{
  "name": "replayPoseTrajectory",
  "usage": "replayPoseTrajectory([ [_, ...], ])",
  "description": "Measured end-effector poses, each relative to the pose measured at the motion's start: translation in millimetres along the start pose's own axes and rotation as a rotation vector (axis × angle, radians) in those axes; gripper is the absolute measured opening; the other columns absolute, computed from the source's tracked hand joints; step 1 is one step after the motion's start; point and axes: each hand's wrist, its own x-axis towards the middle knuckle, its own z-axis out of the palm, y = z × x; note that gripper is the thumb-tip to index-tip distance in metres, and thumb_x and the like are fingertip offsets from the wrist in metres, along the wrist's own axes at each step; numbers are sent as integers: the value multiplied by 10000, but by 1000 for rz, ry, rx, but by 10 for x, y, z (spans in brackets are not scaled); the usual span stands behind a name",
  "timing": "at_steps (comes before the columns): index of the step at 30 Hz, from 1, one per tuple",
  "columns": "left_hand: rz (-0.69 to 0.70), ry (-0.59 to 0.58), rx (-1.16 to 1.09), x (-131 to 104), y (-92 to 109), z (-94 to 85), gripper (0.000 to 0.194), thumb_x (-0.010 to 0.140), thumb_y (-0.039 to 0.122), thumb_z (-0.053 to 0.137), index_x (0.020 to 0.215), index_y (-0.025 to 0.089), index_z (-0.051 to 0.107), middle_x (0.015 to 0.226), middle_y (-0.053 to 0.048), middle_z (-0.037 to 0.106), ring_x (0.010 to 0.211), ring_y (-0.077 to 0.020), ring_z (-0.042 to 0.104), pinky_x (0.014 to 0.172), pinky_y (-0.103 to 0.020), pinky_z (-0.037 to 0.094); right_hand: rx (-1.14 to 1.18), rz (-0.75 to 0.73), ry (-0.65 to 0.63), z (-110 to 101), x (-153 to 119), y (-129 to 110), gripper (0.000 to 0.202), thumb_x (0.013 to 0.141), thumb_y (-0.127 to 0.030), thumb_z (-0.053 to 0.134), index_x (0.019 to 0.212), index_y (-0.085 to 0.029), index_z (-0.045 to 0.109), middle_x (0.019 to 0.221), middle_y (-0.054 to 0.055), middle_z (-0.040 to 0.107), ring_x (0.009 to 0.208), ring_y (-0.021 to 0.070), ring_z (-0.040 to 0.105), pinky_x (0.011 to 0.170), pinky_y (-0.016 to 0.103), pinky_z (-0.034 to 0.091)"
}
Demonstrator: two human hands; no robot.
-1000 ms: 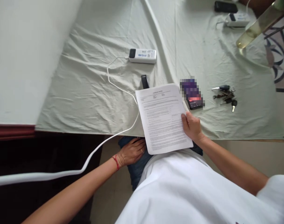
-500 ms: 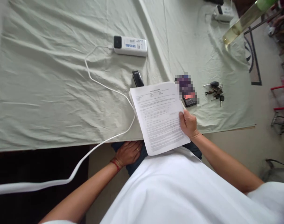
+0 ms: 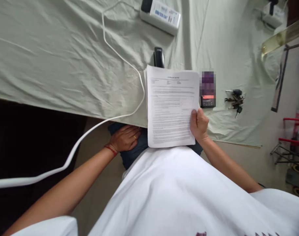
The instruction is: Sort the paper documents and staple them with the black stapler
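A stack of printed papers (image 3: 172, 108) is held upright-facing over the table's near edge. My right hand (image 3: 199, 124) grips its right side, thumb on top and the fingers behind. My left hand (image 3: 125, 138) lies flat on my thigh, just below the table edge, with a ring and a red wrist string; it holds nothing. Directly beyond the papers' top edge sits a black stapler-like object (image 3: 159, 57), partly covered by them. To the right of the sheets lies a phone (image 3: 208, 101), its screen pixelated.
A green cloth covers the table (image 3: 65, 72). On it are a white power bank-like device (image 3: 161, 16) with a white cable (image 3: 124, 60), a bunch of keys (image 3: 236, 98), a second white device (image 3: 273, 14) and a bottle (image 3: 282, 37). Red-barred metal frames (image 3: 291, 140) stand at right.
The camera view has turned and shifted, so the tabletop things appear displaced. The papers now look straighter in view. My right hand keeps its grip, and my left hand stays on the thigh.
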Motion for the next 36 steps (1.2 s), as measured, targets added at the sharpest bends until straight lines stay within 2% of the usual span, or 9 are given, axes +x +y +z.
replayPoseTrajectory([
  [2,-9,-10,-22,-77,-21,2,308,974,231,557,1188,117,747,1254,-110,782,1143,-231,715,1046,-450,537,13,-3,0,1,1,13,415,1103,-509,302,827,-243,461,628,-31,470,515,129,399,544,294,291],
  [8,-84,-176,-93,-189,-63,-26,368,952,281,557,1216,109,747,1288,-125,769,1217,-241,699,1096,-482,530,64,22,22,20,-11,61,459,1099,-587,303,831,-248,456,656,-37,450,542,126,409,563,289,340],
  [15,-307,-392,-177,-150,10,-40,477,901,389,539,1231,122,756,1303,-140,757,1265,-290,686,1125,-561,509,83,52,-74,8,-26,124,462,1117,-570,276,925,-241,537,752,-2,498,658,156,519,657,321,457],
  [19,-406,-447,-224,-96,28,-72,503,850,441,546,1184,144,775,1279,-137,766,1275,-313,682,1134,-583,493,134,75,-119,-5,-28,130,461,1121,-562,271,972,-234,559,767,8,495,735,173,556,710,340,497],
  [22,-454,-461,-219,-59,75,-136,482,828,430,564,1166,158,774,1287,-130,763,1284,-315,675,1139,-571,484,206,93,-125,-24,-32,123,445,1114,-574,297,962,-245,557,748,4,475,723,175,530,683,335,486],
  [25,-561,-349,-122,-74,207,-177,449,806,396,606,1155,160,758,1302,-141,748,1294,-332,656,1121,-578,475,271,105,-99,-67,-30,110,427,1102,-583,342,907,-261,544,722,-5,456,672,165,469,629,320,445],
  [30,-1013,125,166,-150,462,-169,390,830,327,616,1164,134,667,1350,-202,647,1396,-381,515,1164,-652,369,439,125,-81,-175,36,70,401,1081,-551,441,819,-251,484,700,-37,421,618,125,402,587,286,370],
  [33,-1238,330,229,-113,436,-271,374,857,268,576,1199,118,580,1400,-248,543,1450,-395,424,1202,-706,285,517,135,-126,-205,123,41,408,1067,-554,469,803,-245,442,713,-42,425,638,116,409,604,279,367],
  [36,-1317,365,94,-42,298,-529,437,854,233,602,1268,130,507,1456,-246,467,1499,-411,351,1225,-760,193,524,98,-157,-174,210,14,416,1069,-538,465,785,-244,390,699,-50,398,631,111,381,606,280,352],
])
